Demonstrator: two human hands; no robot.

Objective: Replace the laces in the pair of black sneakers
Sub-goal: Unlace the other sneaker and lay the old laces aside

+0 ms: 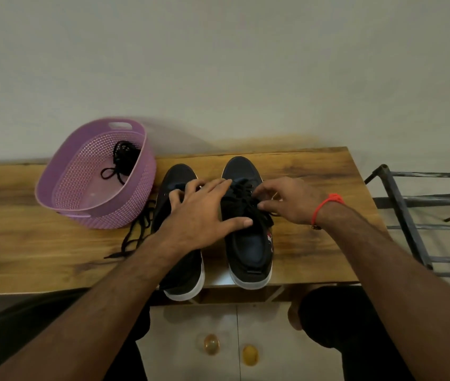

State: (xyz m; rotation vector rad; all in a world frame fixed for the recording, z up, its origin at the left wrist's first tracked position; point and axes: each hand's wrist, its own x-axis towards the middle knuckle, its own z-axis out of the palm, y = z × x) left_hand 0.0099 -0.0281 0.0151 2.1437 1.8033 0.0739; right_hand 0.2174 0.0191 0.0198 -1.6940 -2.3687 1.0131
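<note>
Left sneaker appears unlaced, loose lace beside it. Right sneaker remains laced; right hand pinches its lace, left hand rests flat, fingers spread. Relacing judged outstanding.

No text, label, brand, number or sign can be read anywhere in the view; the right sneaker, standing near the front edge of the desk, bears a small red and white mark on its outer side, too small and blurred to make out as letters or a logo.
</note>
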